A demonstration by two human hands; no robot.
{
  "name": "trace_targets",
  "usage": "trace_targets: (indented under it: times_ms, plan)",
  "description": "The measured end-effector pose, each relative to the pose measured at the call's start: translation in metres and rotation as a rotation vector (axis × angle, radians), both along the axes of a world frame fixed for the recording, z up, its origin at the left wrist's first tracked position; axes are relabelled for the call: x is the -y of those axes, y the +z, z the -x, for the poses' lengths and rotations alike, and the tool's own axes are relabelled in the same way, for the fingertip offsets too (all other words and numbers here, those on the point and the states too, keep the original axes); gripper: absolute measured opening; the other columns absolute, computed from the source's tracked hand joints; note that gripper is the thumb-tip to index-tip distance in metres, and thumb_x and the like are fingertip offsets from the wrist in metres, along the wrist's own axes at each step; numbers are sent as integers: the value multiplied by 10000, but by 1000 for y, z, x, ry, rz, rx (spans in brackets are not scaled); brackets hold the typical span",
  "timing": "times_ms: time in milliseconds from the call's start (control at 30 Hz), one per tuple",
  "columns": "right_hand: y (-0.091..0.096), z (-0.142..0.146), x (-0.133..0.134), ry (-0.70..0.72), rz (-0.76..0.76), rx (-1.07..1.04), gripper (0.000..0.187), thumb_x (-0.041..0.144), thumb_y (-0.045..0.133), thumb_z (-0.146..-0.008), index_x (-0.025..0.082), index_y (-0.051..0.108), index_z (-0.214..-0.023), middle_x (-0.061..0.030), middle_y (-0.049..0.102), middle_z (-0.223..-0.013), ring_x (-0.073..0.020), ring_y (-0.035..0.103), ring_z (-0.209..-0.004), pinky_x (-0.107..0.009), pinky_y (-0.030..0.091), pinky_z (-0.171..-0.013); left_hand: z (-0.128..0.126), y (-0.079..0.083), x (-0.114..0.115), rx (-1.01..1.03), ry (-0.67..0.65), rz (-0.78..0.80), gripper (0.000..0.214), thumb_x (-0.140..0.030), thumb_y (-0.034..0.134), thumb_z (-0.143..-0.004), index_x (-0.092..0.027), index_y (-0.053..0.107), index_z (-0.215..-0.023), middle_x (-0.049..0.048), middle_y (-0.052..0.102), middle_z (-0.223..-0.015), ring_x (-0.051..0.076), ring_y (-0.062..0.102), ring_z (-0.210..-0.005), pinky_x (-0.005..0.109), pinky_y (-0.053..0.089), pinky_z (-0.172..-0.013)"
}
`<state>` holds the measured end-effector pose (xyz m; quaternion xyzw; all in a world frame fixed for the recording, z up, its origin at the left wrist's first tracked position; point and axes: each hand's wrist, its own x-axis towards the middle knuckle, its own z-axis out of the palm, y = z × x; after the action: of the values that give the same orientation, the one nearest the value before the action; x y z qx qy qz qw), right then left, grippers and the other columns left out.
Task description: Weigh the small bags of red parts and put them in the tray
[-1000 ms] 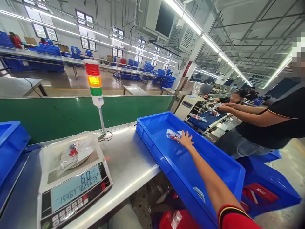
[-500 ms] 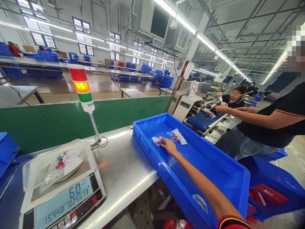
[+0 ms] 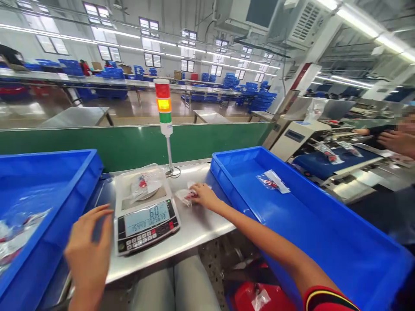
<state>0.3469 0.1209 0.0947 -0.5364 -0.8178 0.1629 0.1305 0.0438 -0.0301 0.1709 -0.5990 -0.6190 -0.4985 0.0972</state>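
Observation:
My right hand (image 3: 205,196) is closed on a clear plastic bag (image 3: 186,196) with small red pieces in it, over the steel table between the scale and the right-hand bin. Near the front left corner of the digital scale (image 3: 144,226), my left hand (image 3: 90,246) is raised, fingers apart, holding nothing. A second clear bag (image 3: 142,182) with red parts and white paper lies on the scale's pan; the display reads 60 on top. Another such bag (image 3: 274,181) lies inside the right blue bin (image 3: 311,233).
A left blue bin (image 3: 78,190) holds several bagged items. Behind the scale stands a signal tower (image 3: 164,103) with its amber section lit, before a green partition (image 3: 136,140). At right, a blue conveyor belt (image 3: 324,162) carries bags beside a co-worker's hand (image 3: 397,142).
My right hand has lifted a bag out of the right bin and carried it left over the table. My left hand has come into view. The camera has turned left.

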Motion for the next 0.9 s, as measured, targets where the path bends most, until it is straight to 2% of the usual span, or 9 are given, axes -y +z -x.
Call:
trace_targets:
  times_ms: [100,200,267,367,467,567,700,800,900]
  plan:
    - [-24,10,-8,19,47,-9,483,214,863,-754,206,693,-1206,-129,665,-1278,-301,616,-1144,-440,469,-1008,-3,-2,-11,-60,-78,0,308,-443,449,-1033,-206,646,-1026,69,685,-1106,274,632,-1065,444,510,-954]
    - [-24,-3,-11,14,44,-53,510,147,795,-787,186,659,-1277,-136,665,-1298,-290,624,-1180,-425,469,-1032,-16,-6,-36,-130,-207,52,231,-360,473,-1023,-203,624,-1099,79,664,-1174,264,598,-1140,426,511,-995]
    - [-17,-18,-10,-13,33,-73,496,104,692,-831,188,628,-1315,-129,664,-1304,-267,639,-1170,-409,483,-1020,-25,-12,-53,-161,-260,117,211,-302,534,-978,-191,619,-1135,102,649,-1236,291,563,-1215,465,502,-1044]
    - [-1,-34,-4,-80,-33,-179,504,97,553,-865,209,577,-1356,-108,652,-1334,-236,655,-1146,-408,498,-1013,-34,-20,-77,-88,-294,210,255,-173,596,-869,-178,651,-1118,125,632,-1322,332,512,-1328,536,447,-1131]
    - [26,-27,4,-107,-137,-449,470,187,559,-885,219,542,-1353,-96,646,-1354,-241,632,-1207,-418,504,-1021,-31,-20,-99,45,-293,221,215,-111,544,-837,-203,695,-960,84,694,-1237,285,615,-1223,467,501,-1085]
    - [61,6,10,58,-175,-574,394,234,582,-904,236,571,-1298,-84,629,-1381,-242,595,-1262,-418,507,-1026,-10,-3,-115,190,-146,156,172,-190,536,-880,-191,701,-927,74,747,-1039,256,707,-981,397,573,-919]
    - [93,75,0,341,-299,-468,286,120,538,-940,235,672,-1165,-77,642,-1326,-220,580,-1232,-410,479,-1059,37,35,-116,389,131,7,239,-308,529,-907,-137,681,-975,87,740,-905,258,718,-852,383,580,-839]
    - [97,123,-16,420,-324,-281,329,15,533,-919,215,707,-1114,-82,687,-1204,-229,587,-1140,-420,489,-1026,74,62,-94,483,265,-97,270,-337,521,-904,-145,673,-1017,67,742,-920,241,729,-844,381,600,-833]
    - [91,149,-23,492,-288,-160,375,-43,552,-871,176,712,-1130,-109,669,-1256,-250,547,-1203,-435,470,-1061,105,77,-59,482,450,-165,269,-368,552,-871,-165,686,-986,84,739,-959,313,718,-972,546,527,-1029]
